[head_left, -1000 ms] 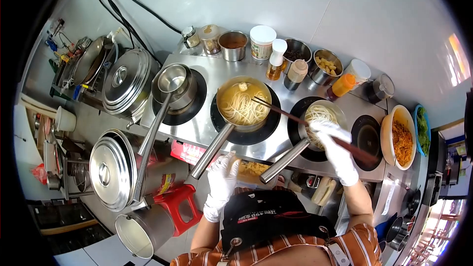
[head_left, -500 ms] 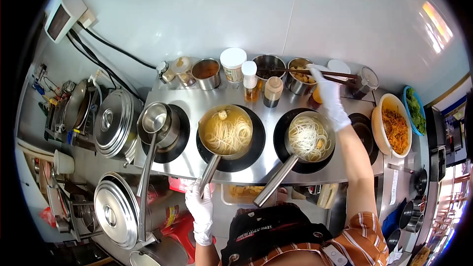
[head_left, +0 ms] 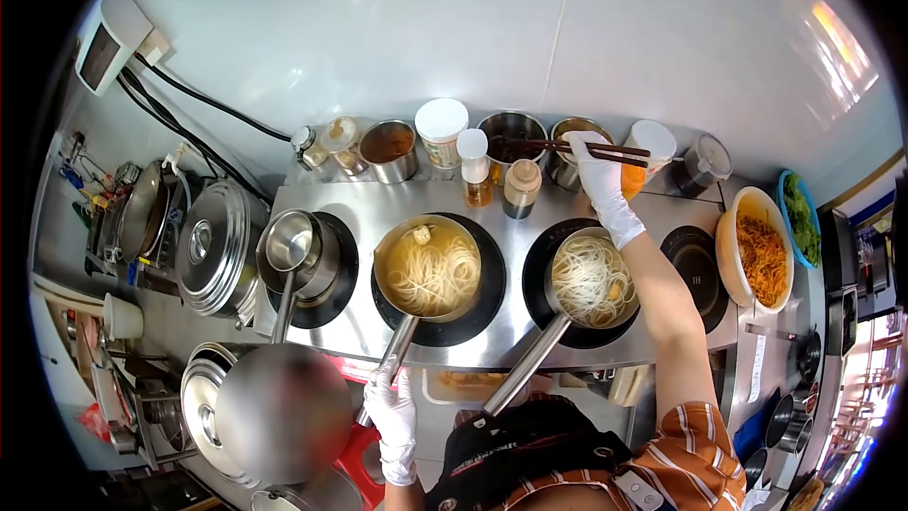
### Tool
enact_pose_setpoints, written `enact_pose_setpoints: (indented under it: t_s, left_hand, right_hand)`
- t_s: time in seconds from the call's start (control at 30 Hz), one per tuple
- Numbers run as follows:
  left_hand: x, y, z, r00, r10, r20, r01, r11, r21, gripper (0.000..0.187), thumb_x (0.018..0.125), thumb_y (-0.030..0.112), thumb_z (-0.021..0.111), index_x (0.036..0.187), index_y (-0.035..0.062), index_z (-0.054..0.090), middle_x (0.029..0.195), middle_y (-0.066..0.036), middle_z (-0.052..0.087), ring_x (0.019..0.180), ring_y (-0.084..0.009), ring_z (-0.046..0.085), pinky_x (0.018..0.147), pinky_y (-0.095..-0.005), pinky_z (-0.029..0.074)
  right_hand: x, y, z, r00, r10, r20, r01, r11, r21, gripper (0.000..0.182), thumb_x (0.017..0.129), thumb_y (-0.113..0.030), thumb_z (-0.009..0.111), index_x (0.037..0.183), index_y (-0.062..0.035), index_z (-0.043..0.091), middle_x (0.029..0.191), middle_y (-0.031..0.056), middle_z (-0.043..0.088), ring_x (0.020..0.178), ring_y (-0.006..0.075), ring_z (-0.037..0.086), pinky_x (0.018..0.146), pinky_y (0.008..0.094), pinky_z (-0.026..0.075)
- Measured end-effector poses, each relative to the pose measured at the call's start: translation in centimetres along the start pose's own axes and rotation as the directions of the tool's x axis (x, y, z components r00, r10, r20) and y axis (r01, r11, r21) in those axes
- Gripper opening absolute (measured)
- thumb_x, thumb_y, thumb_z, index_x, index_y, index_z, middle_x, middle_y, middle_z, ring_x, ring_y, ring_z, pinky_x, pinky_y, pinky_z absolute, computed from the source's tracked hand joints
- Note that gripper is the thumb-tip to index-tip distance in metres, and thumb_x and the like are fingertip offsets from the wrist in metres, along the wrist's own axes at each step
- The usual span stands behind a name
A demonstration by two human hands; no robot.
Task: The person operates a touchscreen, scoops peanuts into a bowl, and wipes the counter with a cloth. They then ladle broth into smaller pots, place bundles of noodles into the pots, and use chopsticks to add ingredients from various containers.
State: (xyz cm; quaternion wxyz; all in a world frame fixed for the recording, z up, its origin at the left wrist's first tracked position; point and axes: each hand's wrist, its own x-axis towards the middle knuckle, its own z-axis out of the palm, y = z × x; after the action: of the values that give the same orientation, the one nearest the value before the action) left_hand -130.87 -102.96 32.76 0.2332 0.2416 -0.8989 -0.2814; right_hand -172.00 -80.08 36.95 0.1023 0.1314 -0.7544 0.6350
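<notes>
My left hand [head_left: 391,412], in a white glove, is closed around the handle [head_left: 397,350] of the middle saucepan [head_left: 378,284]. Noodles [head_left: 435,279] lie in yellowish broth there, with a pale lump near the far rim. My right hand [head_left: 598,180], also gloved, grips dark chopsticks [head_left: 615,151] above the back row of containers. Their tips reach into a steel pot [head_left: 487,125] with dark contents, where I cannot make out whether they pinch anything. A second saucepan [head_left: 551,289] of white noodles [head_left: 591,274] sits on the burner to the right, its handle pointing toward me.
A ladle [head_left: 289,241] rests across a pot on the left burner. Seasoning bottles [head_left: 522,187], a white-lidded tub [head_left: 442,123] and jars line the back wall. At right stand a bowl of orange shreds [head_left: 759,251] and a basin of greens [head_left: 799,218]. A blurred round patch hides part of the lower left.
My right hand has shifted left with the chopsticks, whose tips now dip into the dark-filled pot. My left hand stays on the saucepan handle. The view has tilted slightly; a blurred patch appeared lower left.
</notes>
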Motion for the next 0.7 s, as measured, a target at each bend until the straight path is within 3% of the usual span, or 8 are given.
enact_pose_setpoints:
  t_s: [0.07,0.2,0.27,0.37,0.47,0.5,0.63,0.7]
  left_hand:
    - [0.3,0.6,0.1,0.999,-0.019,0.031,0.019,1.000,0.007,0.026,0.081,0.008,0.069,0.106,0.0018,0.063,0.093,-0.014,0.065,0.085,-0.0320,0.063,0.077,-0.0405,0.049]
    - [0.5,0.7,0.7,0.998,-0.039,0.056,0.043,0.997,-0.065,0.026,0.081,0.008,0.069,0.105,0.0015,0.063,0.093,-0.014,0.065,0.083,-0.0306,0.063,0.076,-0.0397,0.050]
    - [0.7,1.0,0.9,0.999,-0.015,0.028,0.017,0.996,-0.088,0.025,0.081,0.008,0.069,0.105,0.0014,0.064,0.093,-0.014,0.065,0.082,-0.0295,0.064,0.075,-0.0390,0.050]
    - [0.8,2.0,0.8,1.000,0.000,0.005,0.000,0.998,-0.060,0.019,0.083,0.002,0.066,0.102,-0.0015,0.065,0.088,-0.014,0.066,0.081,-0.0286,0.065,0.076,-0.0367,0.050]
    - [0.4,1.6,0.9,1.000,-0.011,0.023,0.012,0.999,-0.037,0.019,0.083,0.001,0.066,0.101,-0.0020,0.066,0.089,-0.014,0.066,0.082,-0.0283,0.065,0.076,-0.0359,0.050]
    - [0.4,1.5,0.8,1.000,-0.011,0.022,0.012,0.999,-0.036,0.019,0.083,0.001,0.066,0.101,-0.0020,0.066,0.089,-0.014,0.066,0.082,-0.0283,0.065,0.076,-0.0359,0.050]
    - [0.0,0.8,0.7,1.000,-0.019,0.023,0.020,0.999,-0.043,0.022,0.081,0.003,0.068,0.103,0.0005,0.066,0.091,-0.013,0.066,0.083,-0.0291,0.064,0.077,-0.0374,0.050]
    - [0.0,0.5,0.8,1.000,-0.010,0.019,0.011,0.999,-0.048,0.026,0.080,0.006,0.069,0.105,0.0033,0.065,0.092,-0.013,0.065,0.083,-0.0300,0.063,0.077,-0.0391,0.049]
  right_hand:
    - [-0.1,-0.3,-0.7,0.999,-0.029,-0.036,0.031,0.998,0.061,0.013,0.088,-0.011,0.062,0.091,0.0002,0.067,0.085,0.0081,0.068,0.076,0.0173,0.065,0.073,0.0297,0.050]
    - [0.2,-0.2,-2.3,0.993,-0.113,-0.038,0.111,0.993,-0.041,0.013,0.088,-0.010,0.061,0.091,0.0006,0.068,0.089,0.0067,0.068,0.083,0.0145,0.065,0.077,0.0265,0.051]
    - [0.2,-0.5,-2.4,0.976,-0.215,-0.047,0.212,0.975,-0.061,0.014,0.088,-0.012,0.061,0.088,0.0001,0.068,0.084,0.0088,0.068,0.078,0.0196,0.065,0.073,0.0306,0.050]
    - [0.0,-0.8,-2.3,0.972,-0.234,-0.018,0.230,0.964,-0.135,0.014,0.088,-0.013,0.061,0.089,-0.0005,0.068,0.085,0.0090,0.069,0.078,0.0203,0.065,0.073,0.0305,0.050]
    - [0.0,-0.3,-1.1,0.979,-0.201,-0.024,0.195,0.970,-0.143,0.014,0.087,-0.013,0.062,0.090,-0.0008,0.068,0.086,0.0085,0.069,0.077,0.0197,0.065,0.073,0.0308,0.051]
    - [0.1,-0.3,-0.7,0.999,-0.030,0.016,0.031,0.992,-0.126,0.016,0.087,-0.014,0.063,0.094,-0.0011,0.068,0.091,0.0084,0.069,0.084,0.0199,0.065,0.077,0.0309,0.050]
    - [0.7,2.2,1.6,0.992,-0.007,0.127,0.009,1.000,-0.014,0.020,0.087,-0.017,0.064,0.100,-0.0027,0.068,0.098,0.0082,0.069,0.097,0.0200,0.062,0.087,0.0306,0.046]
    - [0.6,2.4,2.4,0.994,-0.021,0.104,0.031,0.995,-0.097,0.017,0.087,-0.017,0.063,0.095,-0.0023,0.067,0.092,0.0084,0.069,0.089,0.0200,0.064,0.081,0.0310,0.048]
